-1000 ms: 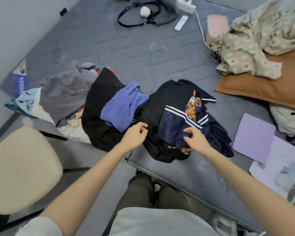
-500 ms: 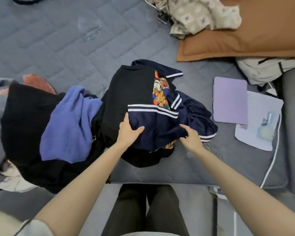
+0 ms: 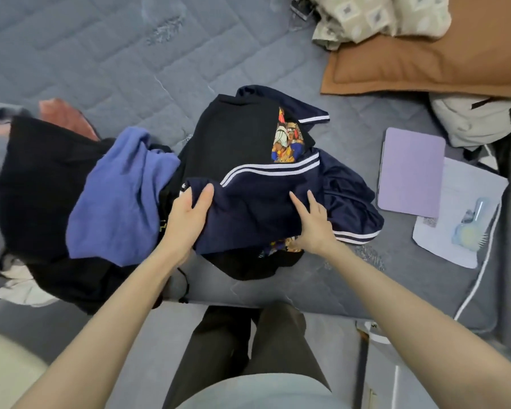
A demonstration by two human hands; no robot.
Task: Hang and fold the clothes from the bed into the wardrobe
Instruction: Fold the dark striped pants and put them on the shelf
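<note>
A navy garment with white stripes (image 3: 257,208) lies on top of a black garment with a colourful print (image 3: 236,143) near the bed's front edge. My left hand (image 3: 188,219) grips the navy garment's left edge, thumb on top and fingers under the cloth. My right hand (image 3: 311,222) holds its right part, two fingers lying on top and the rest hidden in the fold. To the left sits a pile with a blue garment (image 3: 121,196) over black clothing (image 3: 42,184), and grey clothes at the far left. The wardrobe is out of view.
A purple tablet case (image 3: 410,172), a sheet of paper with a hairbrush (image 3: 466,231) and a white cable lie to the right. A brown pillow (image 3: 425,60) and a patterned blanket (image 3: 375,16) sit at the back right. A cream chair seat (image 3: 6,376) is at lower left.
The view has moved closer over the clothes. My left hand went from the black pile to the navy garment's left edge, and my right hand slid further onto the navy cloth.
</note>
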